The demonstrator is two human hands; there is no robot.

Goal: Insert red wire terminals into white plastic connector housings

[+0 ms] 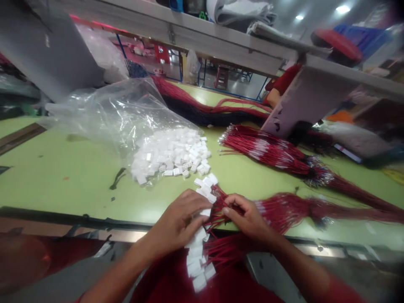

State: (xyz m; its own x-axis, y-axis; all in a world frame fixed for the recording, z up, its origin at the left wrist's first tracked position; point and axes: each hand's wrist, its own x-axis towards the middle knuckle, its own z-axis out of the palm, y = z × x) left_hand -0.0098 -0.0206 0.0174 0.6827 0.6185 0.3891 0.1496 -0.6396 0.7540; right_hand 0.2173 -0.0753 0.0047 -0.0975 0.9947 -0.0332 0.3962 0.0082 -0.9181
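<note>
My left hand (179, 219) sits at the near table edge, its fingers closed over a row of white plastic connectors (202, 198) crimped onto a bundle of red wires (284, 208). My right hand (248, 219) pinches those red wires close to the connectors. More connectors on the same bundle (195, 256) hang over the edge in front of my red shirt. Farther up, a clear plastic bag (123, 118) lies open, with a heap of loose white connectors (170, 155) spilling from it.
A second red wire bundle (268, 151) and a dark-and-red bundle (202, 109) lie on the green tabletop (63, 181). A grey metal shelf (202, 46) with a support leg (303, 101) spans above. Beyond it shows a person's red sleeve (287, 80).
</note>
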